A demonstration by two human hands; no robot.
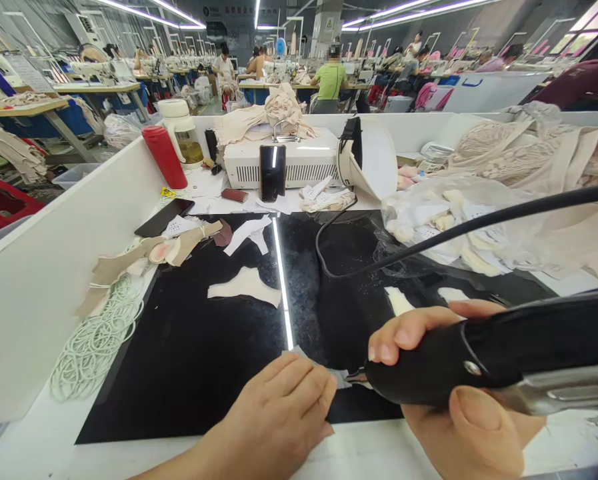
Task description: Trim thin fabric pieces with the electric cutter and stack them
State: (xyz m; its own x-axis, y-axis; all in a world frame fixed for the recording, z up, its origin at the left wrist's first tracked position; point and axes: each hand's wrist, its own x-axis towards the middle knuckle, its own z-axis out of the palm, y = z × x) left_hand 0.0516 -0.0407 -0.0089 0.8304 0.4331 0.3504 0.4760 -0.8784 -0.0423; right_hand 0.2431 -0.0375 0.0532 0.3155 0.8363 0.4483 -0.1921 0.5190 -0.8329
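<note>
While the right hand [479, 427] grips the tool [419, 370], the left hand [286, 407] holds the grey piece [339, 379].
Bunched fingers [299, 381] cover it on the mat [189, 360], presumably steadying it at the tool's tip [359, 377].

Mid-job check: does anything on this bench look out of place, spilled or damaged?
No obvious damage or liquid spill. Slightly untidy: the black cable loops loosely across the black mat beyond the handheld black tool, so it might snag. The red bottle appears tilted left, though lens distortion may explain that.
</note>
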